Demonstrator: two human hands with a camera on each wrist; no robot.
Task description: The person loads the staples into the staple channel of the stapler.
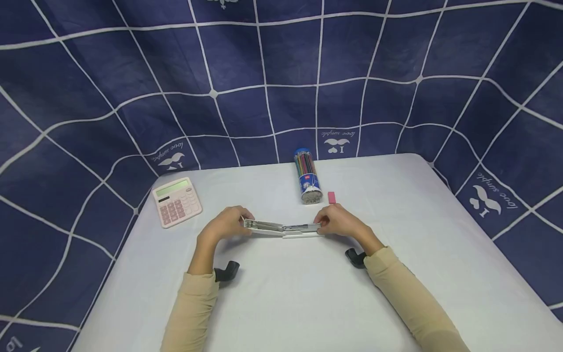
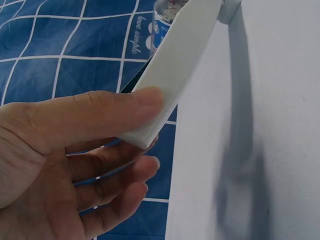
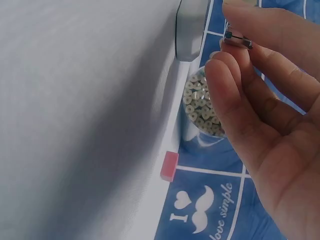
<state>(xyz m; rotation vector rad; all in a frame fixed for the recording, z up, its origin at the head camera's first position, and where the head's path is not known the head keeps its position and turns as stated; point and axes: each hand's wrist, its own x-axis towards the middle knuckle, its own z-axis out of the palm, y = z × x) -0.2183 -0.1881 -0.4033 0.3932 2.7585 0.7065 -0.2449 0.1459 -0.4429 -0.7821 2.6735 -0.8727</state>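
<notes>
A white stapler (image 1: 283, 230) is swung wide apart at its hinge, its metal inside showing between the two hands in the head view. My left hand (image 1: 228, 222) pinches the end of its long white cover (image 2: 172, 65), thumb flat on the outer side and the other fingers behind. With thumb and fingertips, my right hand (image 1: 338, 221) holds the end of the metal staple rail (image 3: 238, 40). Beside that hand in the right wrist view, the stapler's base (image 3: 192, 35) stands apart from the rail, close over the table.
A pink eraser (image 1: 332, 197) lies just beyond the right hand. Behind the stapler, a clear tub of coloured pencils (image 1: 308, 176) lies on its side. A pink calculator (image 1: 178, 202) is at the left of the white table (image 1: 281, 303). Blue checked cloth (image 1: 290, 107) hangs behind.
</notes>
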